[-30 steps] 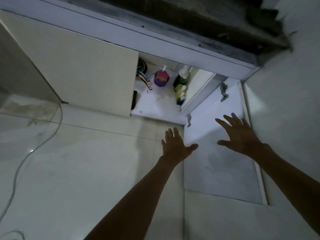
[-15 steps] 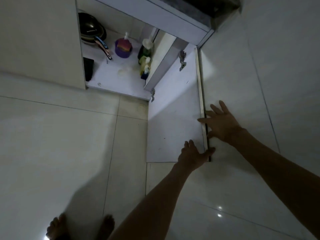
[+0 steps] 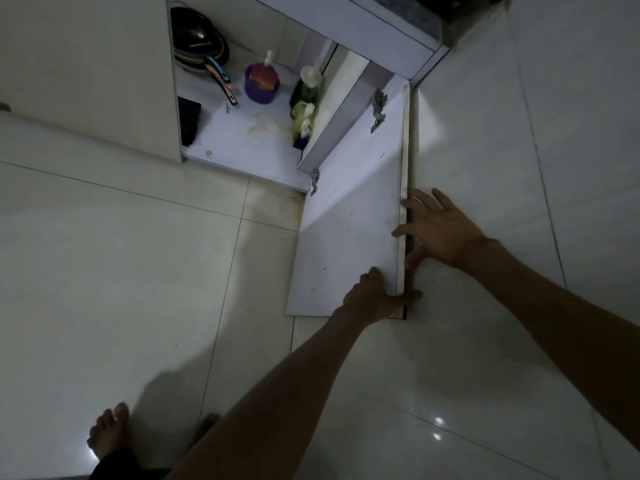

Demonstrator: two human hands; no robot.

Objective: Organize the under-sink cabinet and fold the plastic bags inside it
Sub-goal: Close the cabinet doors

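While dimness blurs the cabinet (image 3: 242, 136), left hand (image 3: 372, 296) grips its door (image 3: 349, 237); right hand (image 3: 445, 230) rests spread.

Pretty dim down here. I'm looking down at a floor (image 3: 104, 271) of big glossy pale tiles with thin dark grout lines, and a couple of light glints (image 3: 438, 420) shine off it near me. The tiled wall (image 3: 561, 140) on my right is the same pale colour, with one bright patch of light (image 3: 429, 133) on it. There's a dark grey worktop (image 3: 433, 15) edge up top.
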